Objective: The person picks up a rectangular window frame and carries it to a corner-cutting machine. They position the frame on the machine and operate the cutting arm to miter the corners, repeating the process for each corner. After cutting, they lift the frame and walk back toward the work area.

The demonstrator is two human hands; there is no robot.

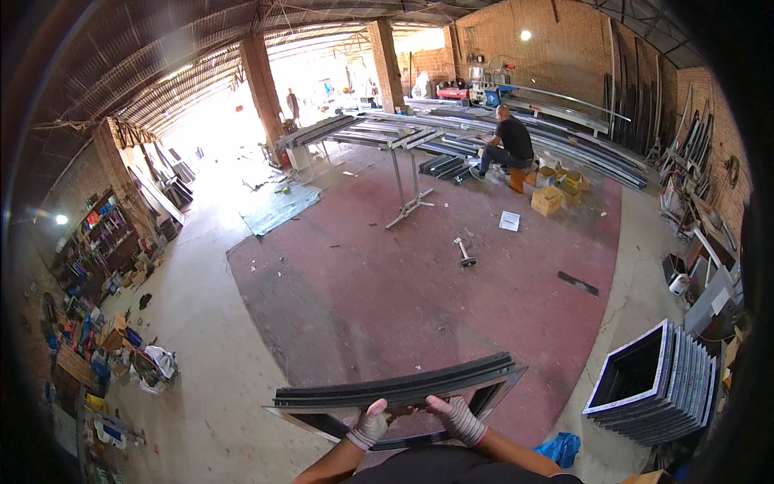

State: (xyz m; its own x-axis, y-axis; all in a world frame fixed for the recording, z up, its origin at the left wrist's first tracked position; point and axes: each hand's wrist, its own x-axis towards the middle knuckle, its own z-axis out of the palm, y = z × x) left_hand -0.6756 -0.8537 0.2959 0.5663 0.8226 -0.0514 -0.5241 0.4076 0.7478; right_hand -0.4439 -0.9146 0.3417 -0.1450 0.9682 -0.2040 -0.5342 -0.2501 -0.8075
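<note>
A dark rectangular metal frame [395,390] is in front of my body, its top a grooved black profile. My left hand [371,424] and my right hand [458,419], both in pale gloves with striped cuffs, grip it near the middle, a short distance apart. My thumbs point towards each other, and my other fingers are mostly hidden behind the bar. Through the frame's opening I see floor and part of its lower bar.
Stacked similar frames [653,379] stand at the right, near a blue plastic bag [559,448]. A hammer [466,255] lies on the red floor [355,282]. Farther off are a metal trestle [403,181] bearing profiles, cardboard boxes [548,200] and a seated person [510,141].
</note>
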